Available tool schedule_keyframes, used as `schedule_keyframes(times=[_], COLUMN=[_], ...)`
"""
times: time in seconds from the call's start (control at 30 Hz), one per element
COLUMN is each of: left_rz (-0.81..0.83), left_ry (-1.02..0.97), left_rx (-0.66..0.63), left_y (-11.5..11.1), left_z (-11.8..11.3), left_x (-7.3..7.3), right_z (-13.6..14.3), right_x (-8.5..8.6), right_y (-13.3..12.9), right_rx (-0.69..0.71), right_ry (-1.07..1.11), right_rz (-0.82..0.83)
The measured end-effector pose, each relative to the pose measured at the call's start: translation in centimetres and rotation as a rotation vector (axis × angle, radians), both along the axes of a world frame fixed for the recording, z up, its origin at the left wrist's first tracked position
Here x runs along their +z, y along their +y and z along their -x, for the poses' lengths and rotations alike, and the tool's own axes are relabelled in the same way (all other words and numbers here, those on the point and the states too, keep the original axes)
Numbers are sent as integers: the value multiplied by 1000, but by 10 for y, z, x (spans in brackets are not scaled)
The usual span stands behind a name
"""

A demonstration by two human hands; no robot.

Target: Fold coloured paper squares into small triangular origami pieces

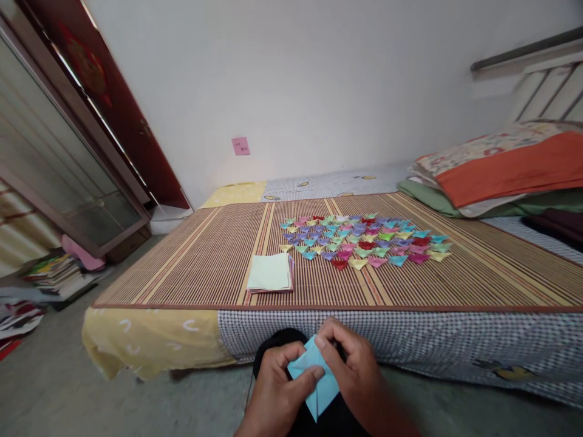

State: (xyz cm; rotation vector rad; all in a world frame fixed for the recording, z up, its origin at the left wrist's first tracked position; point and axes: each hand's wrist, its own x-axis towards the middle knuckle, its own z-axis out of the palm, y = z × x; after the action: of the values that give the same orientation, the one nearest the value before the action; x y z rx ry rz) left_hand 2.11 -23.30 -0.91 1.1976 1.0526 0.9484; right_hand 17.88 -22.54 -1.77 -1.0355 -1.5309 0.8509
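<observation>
A light-blue sheet of origami paper (327, 388), partly folded with creases and a pointed lower corner, is held between both hands in front of the bed's edge. My left hand (285, 382) pinches its left side, the thumb lying across the paper's face. At the upper right corner, my right hand (348, 364) grips the paper between thumb and bent fingers. Beyond the hands, a stack of square paper (269, 272) with a pale green top sheet lies on the mat. To its right sit rows of small folded paper pieces (364, 243) in many colours.
A striped bamboo mat (182, 261) covers the bed. Folded bedding (505, 167) is piled at the right, near a white headboard (553, 91). A pink note (240, 146) sticks to the wall. Books (57, 273) lie low at the left beside a cabinet (68, 133).
</observation>
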Motion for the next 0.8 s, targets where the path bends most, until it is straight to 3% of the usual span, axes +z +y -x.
schedule_keyframes(times=[0.13,0.27,0.57,0.8], left_rz=[30,33,-57,-91], left_ry=[-62,-110,-30,-25], left_rx=[93,172,165,187], left_y=[1,2,1,0], left_z=[6,9,9,8], left_x=[-3,-6,-11,-12], right_z=[-12,-18,-4,0], right_x=[7,7,-8,-15], right_y=[1,-1,-8,-9], right_rx=[99,118,49,32], right_ry=[118,66,122,298], right_rz=[82,141,214,217])
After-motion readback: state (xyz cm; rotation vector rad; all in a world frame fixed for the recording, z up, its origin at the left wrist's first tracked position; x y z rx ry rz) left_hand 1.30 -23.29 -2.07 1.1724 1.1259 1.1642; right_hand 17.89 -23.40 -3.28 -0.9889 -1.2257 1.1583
